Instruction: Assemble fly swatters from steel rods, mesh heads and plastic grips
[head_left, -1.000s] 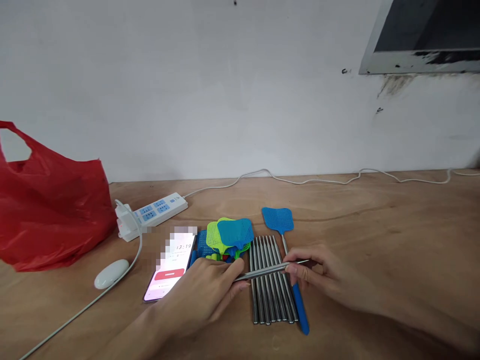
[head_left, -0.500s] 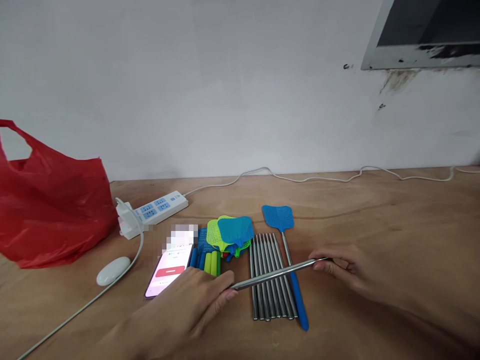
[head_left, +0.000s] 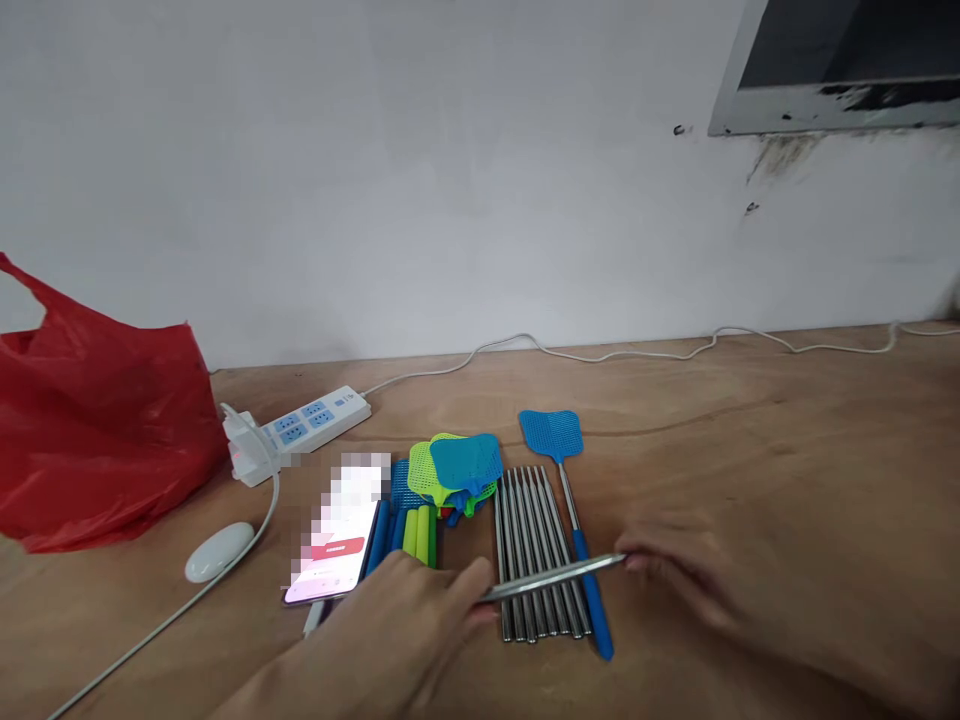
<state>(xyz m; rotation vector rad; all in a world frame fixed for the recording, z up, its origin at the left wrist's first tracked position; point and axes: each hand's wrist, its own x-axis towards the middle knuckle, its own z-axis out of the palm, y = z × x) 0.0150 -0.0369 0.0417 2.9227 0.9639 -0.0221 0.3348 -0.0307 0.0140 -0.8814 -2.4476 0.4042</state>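
Observation:
Both my hands pinch the ends of one telescopic metal rod (head_left: 551, 578), held crosswise just above a row of several metal rods (head_left: 536, 555) on the wooden table (head_left: 787, 450). My left hand (head_left: 397, 625) grips the rod's left end and my right hand (head_left: 690, 580) grips its right end. A complete blue fly swatter (head_left: 559, 470) with a blue handle lies along the right side of the row. Left of the row sits a heap of green and blue swatter heads (head_left: 457, 468) and coloured handles (head_left: 412, 530).
A lit phone (head_left: 337, 550) lies left of the handles. A white power strip (head_left: 296, 425) with its cable (head_left: 637, 352), a small white oval device (head_left: 220, 550) and a red plastic bag (head_left: 97, 420) occupy the left side. A white wall rises behind.
The rod was pulled longer half a second ago and is now shorter, my right hand having moved back left toward the left hand. The view has dipped slightly.

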